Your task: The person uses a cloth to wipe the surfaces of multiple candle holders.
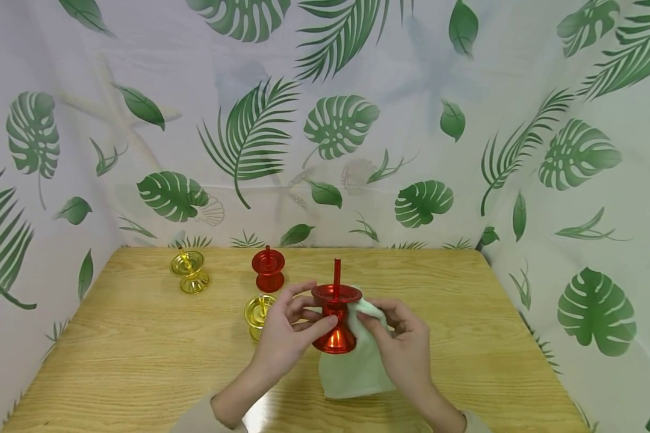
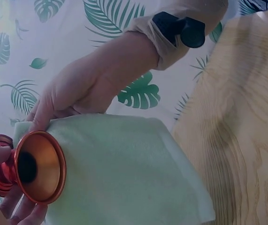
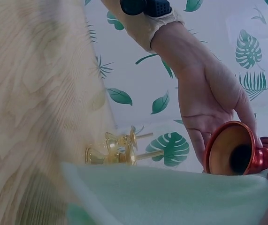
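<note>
A shiny red candle holder (image 1: 337,328) with a thin upright spike is held above the table. My left hand (image 1: 289,328) grips it from the left, thumb on the waist and fingers behind. My right hand (image 1: 403,340) pinches a pale green cloth (image 1: 357,370) against the holder's right side, and the cloth hangs down below it. In the left wrist view the holder's hollow base (image 2: 42,166) faces the camera, beside the spread cloth (image 2: 119,164). The right wrist view shows the same red base (image 3: 230,147) above the cloth's edge.
On the wooden table (image 1: 157,361) stand a gold candle holder (image 1: 194,279) at the back left, another red candle holder (image 1: 269,273) at the back, and a second gold one (image 1: 256,319) partly behind my left hand. A leaf-patterned curtain (image 1: 357,150) encloses the back and sides.
</note>
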`<state>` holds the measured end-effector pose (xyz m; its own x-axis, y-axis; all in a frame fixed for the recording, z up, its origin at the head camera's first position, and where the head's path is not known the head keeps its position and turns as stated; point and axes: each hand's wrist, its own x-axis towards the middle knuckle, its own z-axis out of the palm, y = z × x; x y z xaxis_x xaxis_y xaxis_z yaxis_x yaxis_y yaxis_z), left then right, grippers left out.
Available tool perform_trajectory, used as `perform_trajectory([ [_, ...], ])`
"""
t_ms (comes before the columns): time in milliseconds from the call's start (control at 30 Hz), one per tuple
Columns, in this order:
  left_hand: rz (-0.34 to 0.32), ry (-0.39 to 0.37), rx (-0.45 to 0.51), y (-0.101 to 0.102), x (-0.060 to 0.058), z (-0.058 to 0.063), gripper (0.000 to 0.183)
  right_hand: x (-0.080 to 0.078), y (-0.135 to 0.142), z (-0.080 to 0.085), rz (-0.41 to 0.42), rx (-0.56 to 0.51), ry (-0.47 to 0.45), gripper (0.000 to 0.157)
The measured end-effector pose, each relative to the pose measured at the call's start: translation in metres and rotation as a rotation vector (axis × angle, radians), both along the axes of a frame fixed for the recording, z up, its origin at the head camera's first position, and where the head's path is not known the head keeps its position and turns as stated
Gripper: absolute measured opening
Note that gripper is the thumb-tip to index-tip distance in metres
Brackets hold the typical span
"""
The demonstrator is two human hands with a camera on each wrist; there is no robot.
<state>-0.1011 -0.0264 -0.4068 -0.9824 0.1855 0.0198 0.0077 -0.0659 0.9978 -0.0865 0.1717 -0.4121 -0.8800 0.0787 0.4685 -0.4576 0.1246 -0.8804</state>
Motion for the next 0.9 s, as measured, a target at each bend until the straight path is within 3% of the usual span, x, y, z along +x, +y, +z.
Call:
perform_trajectory([
  [267, -0.064, -0.041, 0.021, -0.002, -0.001, 0.004, 0.061, -0.002, -0.002, -0.005, 0.078, -0.067, 0.076, 0.019],
  [433, -0.088, -0.035, 0.023, -0.004, 0.000, 0.004, 0.063, 0.000, -0.002, -0.005, 0.079, -0.030, 0.117, 0.022],
  [633, -0.061, 0.002, 0.011, -0.007, -0.001, 0.002, 0.061, 0.007, 0.000, 0.000, 0.060, 0.051, 0.205, 0.029],
  [900, -0.018, 0.026, 0.008, -0.010, -0.003, -0.001, 0.061, 0.015, 0.002, 0.009, 0.188, 0.058, 0.348, 0.034],
])
